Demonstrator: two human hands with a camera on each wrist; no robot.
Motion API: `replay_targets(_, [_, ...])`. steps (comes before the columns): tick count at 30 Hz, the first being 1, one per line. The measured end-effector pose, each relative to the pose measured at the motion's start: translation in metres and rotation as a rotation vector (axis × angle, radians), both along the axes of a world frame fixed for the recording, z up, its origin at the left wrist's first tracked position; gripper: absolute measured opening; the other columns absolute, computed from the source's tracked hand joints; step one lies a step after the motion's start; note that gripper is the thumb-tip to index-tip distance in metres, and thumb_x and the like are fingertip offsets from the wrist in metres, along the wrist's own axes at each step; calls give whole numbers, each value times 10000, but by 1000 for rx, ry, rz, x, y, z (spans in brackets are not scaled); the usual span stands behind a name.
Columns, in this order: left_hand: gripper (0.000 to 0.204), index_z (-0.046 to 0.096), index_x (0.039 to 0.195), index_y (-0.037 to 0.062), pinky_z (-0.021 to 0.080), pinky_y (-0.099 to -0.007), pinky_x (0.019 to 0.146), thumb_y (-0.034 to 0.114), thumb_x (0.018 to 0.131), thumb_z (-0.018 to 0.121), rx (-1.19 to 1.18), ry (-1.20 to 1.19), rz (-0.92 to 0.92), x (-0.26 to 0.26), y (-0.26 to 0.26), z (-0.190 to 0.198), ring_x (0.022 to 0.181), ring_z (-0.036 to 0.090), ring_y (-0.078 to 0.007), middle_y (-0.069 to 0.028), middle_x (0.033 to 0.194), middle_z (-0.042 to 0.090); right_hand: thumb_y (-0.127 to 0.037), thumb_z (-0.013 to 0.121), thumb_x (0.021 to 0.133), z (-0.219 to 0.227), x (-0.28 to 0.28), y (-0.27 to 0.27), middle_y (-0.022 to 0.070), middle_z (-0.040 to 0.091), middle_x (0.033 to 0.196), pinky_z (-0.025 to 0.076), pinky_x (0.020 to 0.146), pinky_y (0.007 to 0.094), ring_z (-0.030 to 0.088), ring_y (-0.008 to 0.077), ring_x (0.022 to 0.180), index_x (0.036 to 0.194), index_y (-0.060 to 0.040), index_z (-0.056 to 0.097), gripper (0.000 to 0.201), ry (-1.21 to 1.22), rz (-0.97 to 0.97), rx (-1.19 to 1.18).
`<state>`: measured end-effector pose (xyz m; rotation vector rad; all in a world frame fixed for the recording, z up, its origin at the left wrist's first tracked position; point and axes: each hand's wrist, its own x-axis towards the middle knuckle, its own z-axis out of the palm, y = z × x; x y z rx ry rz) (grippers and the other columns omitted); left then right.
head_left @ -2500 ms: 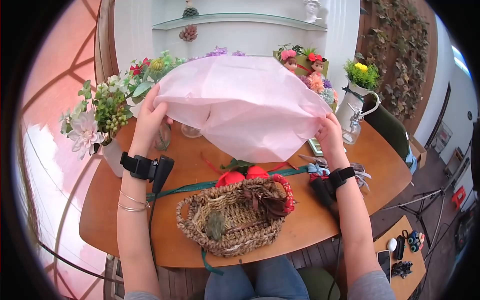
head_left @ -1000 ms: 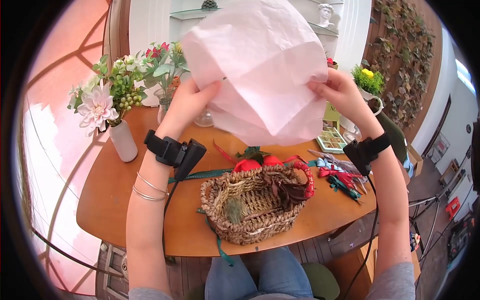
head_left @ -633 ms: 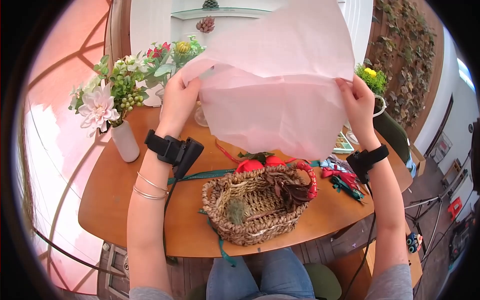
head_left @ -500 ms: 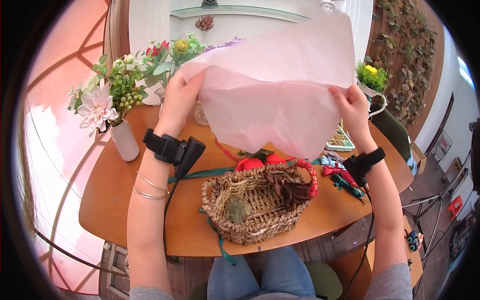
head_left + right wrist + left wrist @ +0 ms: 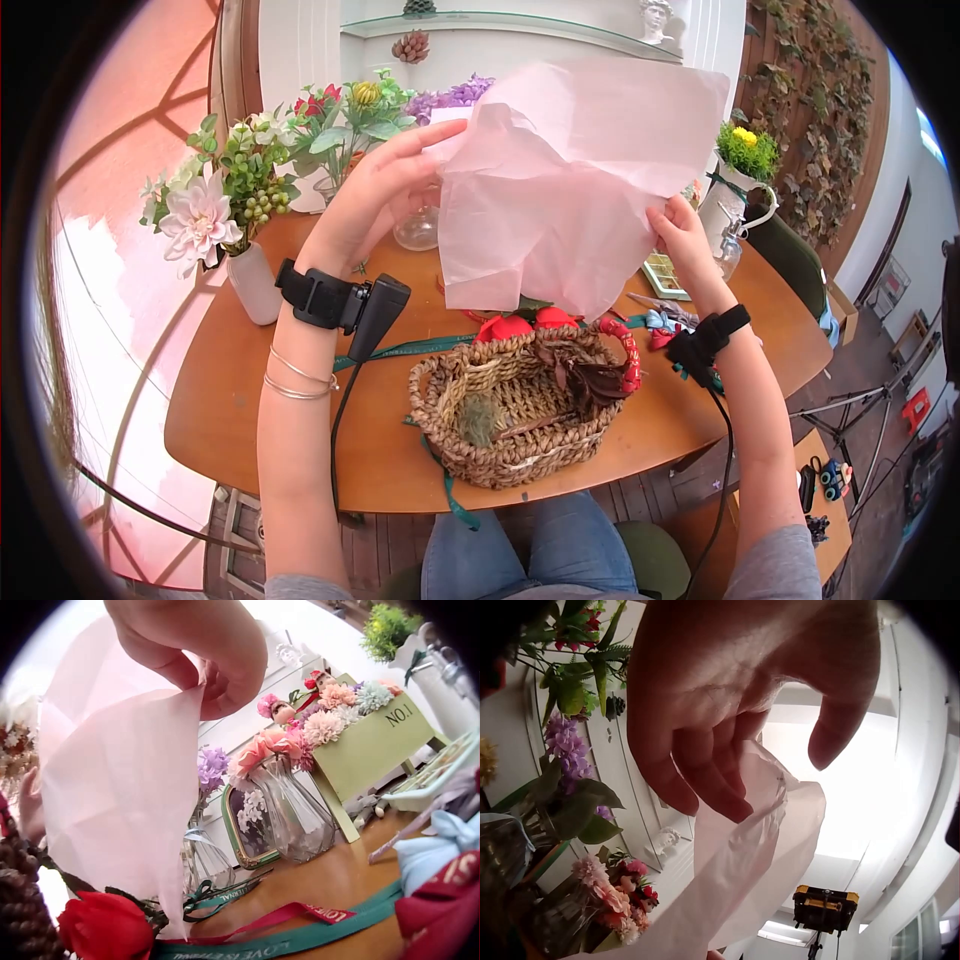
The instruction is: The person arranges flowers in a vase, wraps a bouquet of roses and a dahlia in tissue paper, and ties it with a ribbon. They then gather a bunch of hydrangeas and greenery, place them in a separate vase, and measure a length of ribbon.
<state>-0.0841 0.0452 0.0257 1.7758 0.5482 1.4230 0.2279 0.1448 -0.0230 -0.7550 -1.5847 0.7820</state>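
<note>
A sheet of pale pink tissue paper (image 5: 570,180) hangs in the air over the far side of the table. My right hand (image 5: 687,245) pinches its right edge between thumb and fingers, seen closely in the right wrist view. My left hand (image 5: 385,190) is at the sheet's left edge, fingers extended; in the left wrist view the thumb stands apart from the paper and the fingertips overlap it. Below the sheet stands a woven basket (image 5: 520,465) with dried dark leaves (image 5: 590,375) and a grey-green tuft (image 5: 480,418) inside. Red roses (image 5: 105,926) lie behind the basket.
A white vase (image 5: 253,285) with flowers stands at the left. Green ribbon (image 5: 400,350) crosses the wooden table (image 5: 250,420). At the right are ribbon bows (image 5: 442,847), a compartment tray (image 5: 665,277) and a white pitcher (image 5: 720,205); a flower box (image 5: 367,754) stands behind.
My left hand has let go of the paper's left edge and its fingers have straightened. The sheet has swung right and lower, with my right hand keeping hold of it.
</note>
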Motion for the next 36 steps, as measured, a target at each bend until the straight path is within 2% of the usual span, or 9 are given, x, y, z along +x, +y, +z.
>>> replay_targets(4, [396, 465, 1168, 25, 408, -235, 770, 269, 860, 413, -48, 29, 70, -1, 3, 1, 826, 506, -88, -30, 957, 542, -121, 477, 835, -8, 5, 11, -9, 565, 821, 405, 609, 197, 504, 49, 709, 992, -46, 510, 177, 52, -13, -57])
replay_targets(11, [404, 457, 1151, -19, 407, -259, 788, 258, 858, 424, 5, 85, 185, -4, 9, -1, 904, 520, -120, -75, 1055, 537, -119, 475, 831, -10, 12, 25, 19, 572, 906, 440, 662, 235, 544, 94, 771, 1026, -62, 504, 205, 257, 22, -34])
replay_targets(14, [346, 547, 1078, 26, 420, -223, 724, 265, 868, 411, 53, 42, 246, -5, 14, -4, 775, 496, -65, -28, 924, 563, -84, 473, 820, -16, 13, 34, 30, 576, 883, 439, 670, 231, 543, 98, 768, 949, -72, 543, 147, 296, 87, -42])
replay_targets(16, [296, 575, 1030, 22, 417, -208, 696, 228, 850, 464, 28, -26, 266, -10, 18, -6, 792, 510, -66, -33, 931, 577, 2, 459, 774, -3, -18, -1, 21, 560, 713, 360, 509, 176, 492, 55, 616, 741, -39, 567, 121, 567, 3, 7])
replay_targets(19, [243, 587, 997, 18, 415, -203, 691, 166, 812, 532, 40, -5, 421, -13, 23, -12, 798, 526, -70, -32, 904, 592, 44, 427, 754, -19, -2, 23, 6, 524, 642, 326, 481, 171, 447, 51, 550, 676, -40, 540, 161, 392, 173, 127])
replay_targets(24, [212, 590, 973, 9, 417, -192, 693, 74, 773, 571, 98, -23, 497, -17, 31, -15, 785, 534, -69, -36, 877, 601, 83, 378, 754, -22, -9, 8, 8, 506, 646, 359, 529, 191, 452, 76, 571, 656, -13, 533, 207, 331, 49, 199])
replay_targets(27, [228, 575, 995, 12, 416, -187, 689, 52, 771, 564, 198, -39, 530, -18, 30, -16, 774, 536, -67, -39, 868, 601, 87, 386, 753, -26, -5, 10, 19, 525, 688, 386, 588, 202, 479, 93, 630, 655, 6, 531, 192, 127, -77, 431])
replay_targets(30, [278, 545, 1050, 24, 416, -187, 678, 37, 772, 556, 273, -30, 540, -15, 26, -14, 761, 539, -66, -37, 851, 600, 71, 406, 768, -24, -2, 8, 22, 545, 765, 396, 634, 207, 489, 92, 679, 708, 15, 552, 167, 194, -12, 358])
replay_targets(36, [460, 425, 1188, 84, 318, -160, 416, 127, 760, 588, 273, 48, 580, -13, 23, -10, 575, 471, -19, -19, 783, 605, 15, 445, 798, -16, -12, -15, 47, 526, 954, 411, 731, 225, 507, 103, 833, 943, -6, 580, 199, 236, 12, 300])
